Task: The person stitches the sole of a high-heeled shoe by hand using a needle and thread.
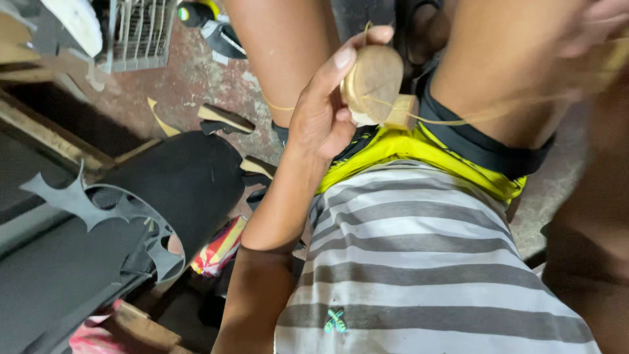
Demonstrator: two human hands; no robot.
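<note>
Left hand (pixel 321 115), frame centre: grip closed on round wooden spool (pixel 372 82), thumb over its top edge, above lap in yellow-black shorts (pixel 393 147). Tan thread (pixel 458 120) runs from spool toward 3 o'clock. Right hand (pixel 599 26) at 2 o'clock, blurred; grip state cannot be told. Black cut sheet (pixel 177 183) on floor at 9 o'clock.

A flat, crumpled wrapper (pixel 219 248) in red, yellow and white is seen on the floor, well below and left of the left hand (pixel 327 108), beside black sheet material (pixel 183 177).
</note>
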